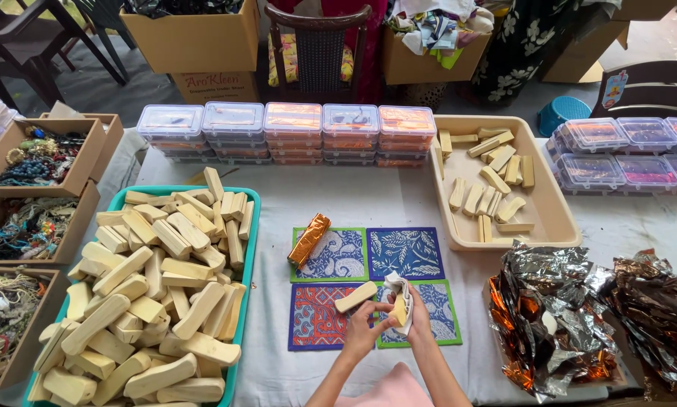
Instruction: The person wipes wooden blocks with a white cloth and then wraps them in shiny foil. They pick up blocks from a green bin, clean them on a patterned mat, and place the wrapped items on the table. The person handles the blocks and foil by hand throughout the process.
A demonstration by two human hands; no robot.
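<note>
My left hand (361,328) and my right hand (416,320) meet over the lower patterned mats. Together they hold a small pale wooden block (399,309) partly wrapped in a white wrapper (402,290); the right hand cups it, the left pinches its edge. A bare wooden block (355,296) lies on the red mat (316,320) just left of my hands. A block wrapped in copper foil (309,238) rests on the upper-left green-edged mat (338,260).
A teal tray (249,260) heaped with wooden blocks fills the left. A beige tray (549,218) with several blocks sits upper right. Crumpled foil sheets (557,309) lie at right. Stacked clear boxes (293,132) line the back. Cardboard boxes of beads (33,158) stand far left.
</note>
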